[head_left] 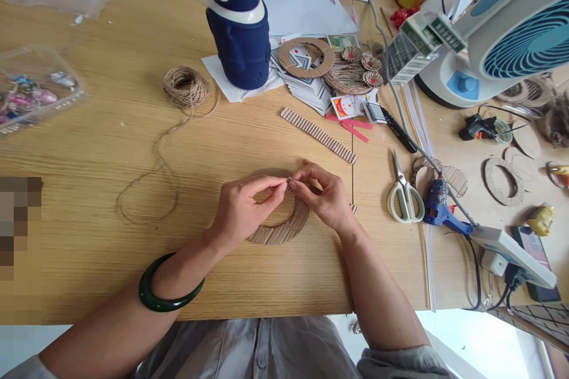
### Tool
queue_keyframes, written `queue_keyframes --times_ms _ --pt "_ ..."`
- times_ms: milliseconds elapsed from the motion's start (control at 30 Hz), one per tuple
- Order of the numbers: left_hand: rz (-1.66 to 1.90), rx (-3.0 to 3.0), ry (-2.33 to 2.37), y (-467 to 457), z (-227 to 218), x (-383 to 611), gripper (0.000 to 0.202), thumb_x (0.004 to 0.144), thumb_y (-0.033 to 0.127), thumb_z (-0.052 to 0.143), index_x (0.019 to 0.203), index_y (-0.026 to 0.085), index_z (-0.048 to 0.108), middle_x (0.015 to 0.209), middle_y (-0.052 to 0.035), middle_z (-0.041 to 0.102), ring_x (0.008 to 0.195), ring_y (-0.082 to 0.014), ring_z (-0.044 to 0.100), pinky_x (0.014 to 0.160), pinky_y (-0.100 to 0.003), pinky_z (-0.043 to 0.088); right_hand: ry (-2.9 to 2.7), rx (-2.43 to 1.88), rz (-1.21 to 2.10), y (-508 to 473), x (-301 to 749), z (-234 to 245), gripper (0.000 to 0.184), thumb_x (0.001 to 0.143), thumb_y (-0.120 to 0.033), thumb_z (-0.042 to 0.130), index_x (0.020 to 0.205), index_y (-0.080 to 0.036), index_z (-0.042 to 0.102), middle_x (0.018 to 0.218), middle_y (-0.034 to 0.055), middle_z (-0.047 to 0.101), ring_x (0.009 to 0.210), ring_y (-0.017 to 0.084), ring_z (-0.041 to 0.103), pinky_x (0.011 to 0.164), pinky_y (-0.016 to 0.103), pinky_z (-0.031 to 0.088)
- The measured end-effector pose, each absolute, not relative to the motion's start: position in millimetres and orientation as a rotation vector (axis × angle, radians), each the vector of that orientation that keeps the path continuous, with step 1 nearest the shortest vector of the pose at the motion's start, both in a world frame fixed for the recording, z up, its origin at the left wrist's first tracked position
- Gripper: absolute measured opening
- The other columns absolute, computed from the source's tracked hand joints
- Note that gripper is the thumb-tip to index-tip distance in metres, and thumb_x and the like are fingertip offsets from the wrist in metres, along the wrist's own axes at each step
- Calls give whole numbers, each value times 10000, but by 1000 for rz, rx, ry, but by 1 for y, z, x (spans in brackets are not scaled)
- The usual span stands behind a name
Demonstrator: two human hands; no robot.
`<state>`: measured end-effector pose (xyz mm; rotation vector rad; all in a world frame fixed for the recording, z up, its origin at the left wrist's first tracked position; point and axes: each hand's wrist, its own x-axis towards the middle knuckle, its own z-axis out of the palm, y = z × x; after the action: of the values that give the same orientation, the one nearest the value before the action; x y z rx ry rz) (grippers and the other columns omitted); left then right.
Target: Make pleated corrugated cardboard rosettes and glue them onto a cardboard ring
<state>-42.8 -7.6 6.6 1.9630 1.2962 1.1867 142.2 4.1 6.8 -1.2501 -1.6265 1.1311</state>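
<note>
So, both hands are over the middle of the desk [111, 266], a little in from its near edge. Left hand [240, 204], dark green bangle [144, 291] on that forearm, has thumb and forefinger pinched together, and the right hand [326, 194] has its fingertips closed right up against them. They seem to be nipping the same tiny bit [290, 179], too small for me to ID. Right below them is the corrugated cardboard ring [282, 235], partly hidden by the fingers.

Over toward the right edge there's a blue glue gun [438, 207] lying just beside the scissors [403, 189], handles facing the near edge.

Further in, a striped cardboard strip [319, 135] lies at a slant past the right hand. Off to the left there's a twine ball [186, 87] with a loose loop trailing back toward the near edge.

Deeper still: a messy pile of playing cards [311, 95] with a flat brown ring [284, 60] on top, a navy and white flask [240, 47] standing next to it, and a fan [524, 41] toward the far right corner.
</note>
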Motion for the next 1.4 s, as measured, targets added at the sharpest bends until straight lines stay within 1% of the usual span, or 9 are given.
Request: queue_keyframes --times_ms 300,433,567,667,800,900,1167,1300,1400 --pt "1237 1990 1185 -6 7 -41 122 871 164 689 936 207 783 920 -17 821 807 -167 778 805 -261 628 -1597 -1280 1134 3 142 9 104 892 -275 683 810 -215 660 843 22 703 879 172 668 897 341 552" --pt "1153 1920 1246 -7 8 -42 98 890 198 697 924 227 785 935 3 820 802 -159 774 794 -252 623 -1618 -1250 1123 4 143 6 164 908 -342 697 807 -215 674 833 16 711 845 168 663 969 382 539" --pt "1084 1893 1311 -7 7 -45 115 912 234 680 947 230 790 956 2 821 801 -157 772 802 -238 611 -1615 -1210 1103 6 144 5 302 922 -497 678 793 -224 696 782 4 707 805 166 658 1100 445 466" --pt "1039 1850 1349 -7 6 -47 139 932 269 659 963 235 791 938 4 821 777 -154 767 756 -220 603 -1569 -1289 1109 5 144 7 342 898 -560 683 853 -222 718 844 26 724 852 183 671 992 410 528" --pt "1010 1907 1348 -7 6 -47 154 953 275 635 969 237 783 910 7 817 776 -142 758 746 -198 587 -1592 -1284 1126 4 144 12 264 884 -476 732 949 -220 725 952 45 738 929 187 678 870 342 552" --pt "1021 2005 1320 -7 6 -45 163 965 244 609 966 224 771 929 -6 816 796 -142 757 785 -204 581 -1650 -1227 1088 4 143 13 195 902 -423 728 897 -228 722 900 36 733 914 187 662 913 366 539" --pt "1017 2023 1317 -6 8 -45 176 967 276 601 932 218 764 895 -13 815 766 -152 753 741 -224 579 -1685 -1176 1028 4 144 13 245 924 -431 698 779 -237 663 778 -4 704 818 172 659 1164 481 406" --pt "960 1803 1275 -6 10 -46 244 988 321 574 873 214 761 817 -2 804 724 -150 753 658 -210 574 -1575 -1228 1103 5 148 11 255 906 -421 711 763 -219 649 778 -2 697 777 158 649 1147 478 417" --pt "954 1705 1223 -6 11 -46 208 973 316 602 882 204 753 807 -4 798 725 -154 755 664 -215 576 -1546 -1233 1151 5 149 10 252 895 -423 718 766 -215 656 788 6 693 782 159 637 1078 452 469"
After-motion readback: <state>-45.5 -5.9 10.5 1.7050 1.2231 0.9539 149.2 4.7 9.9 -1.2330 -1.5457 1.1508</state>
